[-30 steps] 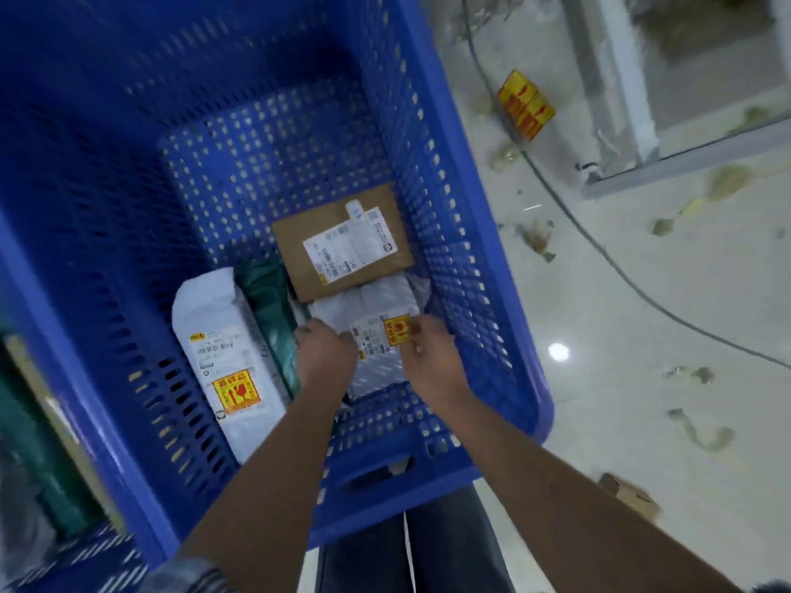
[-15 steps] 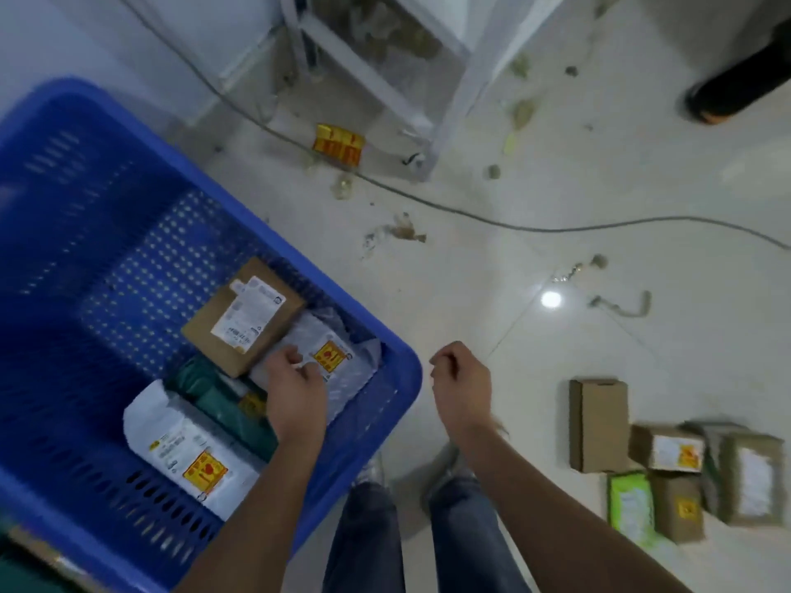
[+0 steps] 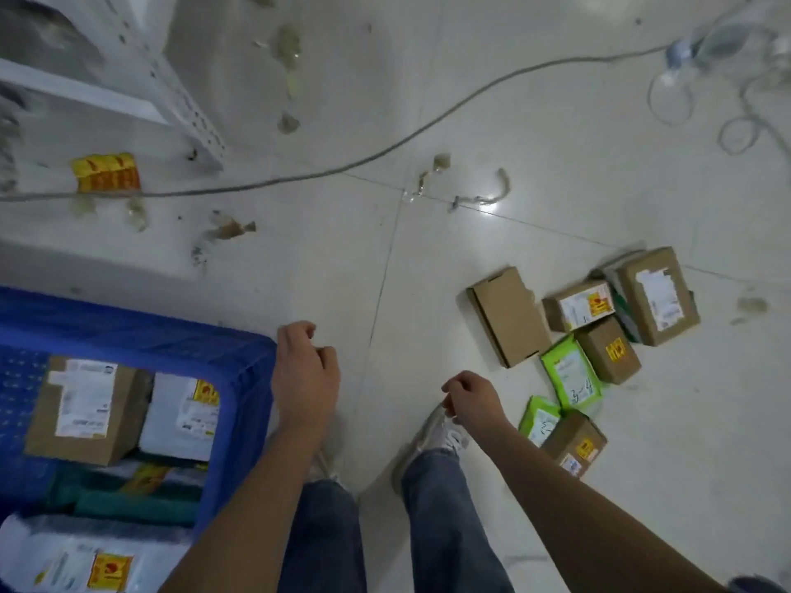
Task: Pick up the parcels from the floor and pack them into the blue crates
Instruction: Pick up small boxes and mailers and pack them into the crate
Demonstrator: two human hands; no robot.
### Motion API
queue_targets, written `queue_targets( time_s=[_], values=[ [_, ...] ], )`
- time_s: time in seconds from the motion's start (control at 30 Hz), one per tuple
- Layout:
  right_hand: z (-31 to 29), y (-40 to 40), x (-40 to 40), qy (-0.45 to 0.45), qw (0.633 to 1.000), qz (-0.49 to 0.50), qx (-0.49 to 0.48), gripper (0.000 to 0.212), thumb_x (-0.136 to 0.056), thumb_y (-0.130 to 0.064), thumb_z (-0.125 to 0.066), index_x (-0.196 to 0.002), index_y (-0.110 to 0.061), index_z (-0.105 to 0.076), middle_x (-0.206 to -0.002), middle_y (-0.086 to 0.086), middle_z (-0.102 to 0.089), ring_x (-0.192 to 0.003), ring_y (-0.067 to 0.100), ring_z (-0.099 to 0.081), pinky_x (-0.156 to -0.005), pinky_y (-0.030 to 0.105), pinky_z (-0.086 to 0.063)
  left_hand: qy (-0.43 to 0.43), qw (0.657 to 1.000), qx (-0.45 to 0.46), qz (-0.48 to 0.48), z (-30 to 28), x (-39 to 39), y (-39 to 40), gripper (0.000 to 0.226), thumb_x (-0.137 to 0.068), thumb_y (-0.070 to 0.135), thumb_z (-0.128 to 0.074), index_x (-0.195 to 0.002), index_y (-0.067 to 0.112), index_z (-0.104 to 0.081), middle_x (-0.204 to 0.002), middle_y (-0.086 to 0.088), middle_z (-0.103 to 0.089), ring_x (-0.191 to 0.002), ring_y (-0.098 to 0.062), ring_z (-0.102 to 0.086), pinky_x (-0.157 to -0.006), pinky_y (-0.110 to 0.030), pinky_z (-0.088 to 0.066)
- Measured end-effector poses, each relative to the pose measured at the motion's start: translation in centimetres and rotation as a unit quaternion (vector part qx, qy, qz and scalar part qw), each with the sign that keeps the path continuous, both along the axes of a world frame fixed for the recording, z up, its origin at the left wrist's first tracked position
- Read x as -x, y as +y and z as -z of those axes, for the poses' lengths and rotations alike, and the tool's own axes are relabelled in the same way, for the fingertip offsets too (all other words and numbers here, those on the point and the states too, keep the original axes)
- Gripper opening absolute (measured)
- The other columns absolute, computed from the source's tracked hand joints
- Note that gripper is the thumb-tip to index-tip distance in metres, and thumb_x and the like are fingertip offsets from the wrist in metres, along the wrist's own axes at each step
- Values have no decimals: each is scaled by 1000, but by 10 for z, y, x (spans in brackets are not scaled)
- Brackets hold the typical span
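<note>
The blue crate (image 3: 239, 361) stands at the lower left and holds a brown box (image 3: 81, 408), a white mailer (image 3: 179, 413), green packets and another white bag. My left hand (image 3: 304, 374) hangs just past the crate's right rim, fingers loosely curled, holding nothing. My right hand (image 3: 471, 400) is above my right shoe, also loosely curled and holding nothing. On the floor to the right lie several parcels: a plain brown box (image 3: 509, 314), labelled brown boxes (image 3: 655, 293) and green packets (image 3: 569, 374).
A grey cable (image 3: 385, 151) runs across the tiled floor. A white metal shelf leg (image 3: 188, 104) and a yellow-red packet (image 3: 107, 173) are at the upper left. Scraps of tape litter the floor. Coiled white cords (image 3: 727, 79) lie at the upper right.
Both hands have left the crate and its white mailer; first the right, then the left came out past the rim. The view has swung right toward the parcels on the floor.
</note>
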State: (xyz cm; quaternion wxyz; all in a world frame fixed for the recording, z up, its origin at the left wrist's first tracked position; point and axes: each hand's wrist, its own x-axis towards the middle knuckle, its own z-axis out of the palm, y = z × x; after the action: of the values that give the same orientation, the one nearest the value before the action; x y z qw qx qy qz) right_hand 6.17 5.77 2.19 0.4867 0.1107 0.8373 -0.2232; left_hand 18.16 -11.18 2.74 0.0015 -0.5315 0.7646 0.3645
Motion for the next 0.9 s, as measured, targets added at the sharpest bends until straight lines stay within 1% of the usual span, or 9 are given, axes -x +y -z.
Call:
queue_targets(
  time_s=[0.1, 0.2, 0.3, 0.43, 0.57, 0.67, 0.8, 0.9],
  values=[
    [-2, 40, 18, -1, 999, 39, -11, 23, -89, -5, -43, -70, -10, -55, -62, 8, -58, -55, 19, -54, -54, 25, -43, -66, 996, -26, 56, 1, 19, 27, 27, -87, 1, -53, -113, -4, -50, -115, -21, -53, -87, -33, -58, -63, -35, -44],
    [-4, 69, 35, -9, 995, 102, -8, 19, -89, -5, -44, -74, -6, -55, -61, 9, -57, -53, 19, -54, -52, 24, -41, -125, 988, -50, 78, -2, 41, 48, 28, -89, 4, -51, -115, -4, -49, -119, -21, -50, -90, -35, -56, -65, -37, -45],
    [-5, 94, 49, -16, 986, 165, 2, 16, -90, -4, -43, -78, -3, -54, -62, 10, -55, -52, 18, -52, -49, 22, -40, -160, 979, -56, 111, -4, 68, 63, 28, -90, 6, -50, -116, -3, -47, -119, -20, -48, -90, -35, -56, -64, -37, -45],
    [-9, 118, 72, -24, 974, 224, 31, 16, -91, -5, -42, -82, -1, -54, -63, 10, -55, -52, 18, -51, -47, 21, -38, -179, 967, -52, 171, -8, 106, 84, 28, -90, 8, -50, -116, -3, -46, -120, -20, -46, -92, -36, -57, -71, -40, -48],
    [-16, 145, 98, -19, 964, 260, 56, 18, -92, -6, -40, -81, -5, -55, -64, 8, -56, -53, 16, -52, -48, 21, -39, -185, 959, -42, 210, -15, 153, 110, 28, -91, 8, -50, -116, -3, -47, -119, -20, -47, -90, -35, -57, -67, -35, -43],
    [-20, 174, 116, -14, 952, 300, 56, 21, -93, -7, -40, -77, -10, -54, -65, 7, -57, -54, 16, -51, -50, 23, -39, -180, 951, -40, 248, -20, 189, 132, 28, -91, 8, -50, -117, -3, -46, -120, -19, -46, -91, -34, -57, -69, -34, -43],
    [-18, 218, 137, -5, 932, 359, 47, 22, -93, -6, -41, -74, -7, -52, -63, 9, -55, -53, 17, -49, -49, 23, -36, -167, 939, -41, 299, -21, 233, 163, 29, -92, 11, -49, -118, -1, -46, -120, -18, -46, -94, -33, -57, -70, -34, -43],
    [-12, 248, 142, -4, 917, 397, 32, 15, -93, -5, -43, -80, -3, -51, -62, 10, -52, -50, 18, -47, -45, 21, -34, -172, 916, -43, 361, -13, 254, 182, 30, -93, 14, -48, -120, 0, -45, -122, -17, -45, -98, -32, -56, -72, -33, -42]
  ],
)
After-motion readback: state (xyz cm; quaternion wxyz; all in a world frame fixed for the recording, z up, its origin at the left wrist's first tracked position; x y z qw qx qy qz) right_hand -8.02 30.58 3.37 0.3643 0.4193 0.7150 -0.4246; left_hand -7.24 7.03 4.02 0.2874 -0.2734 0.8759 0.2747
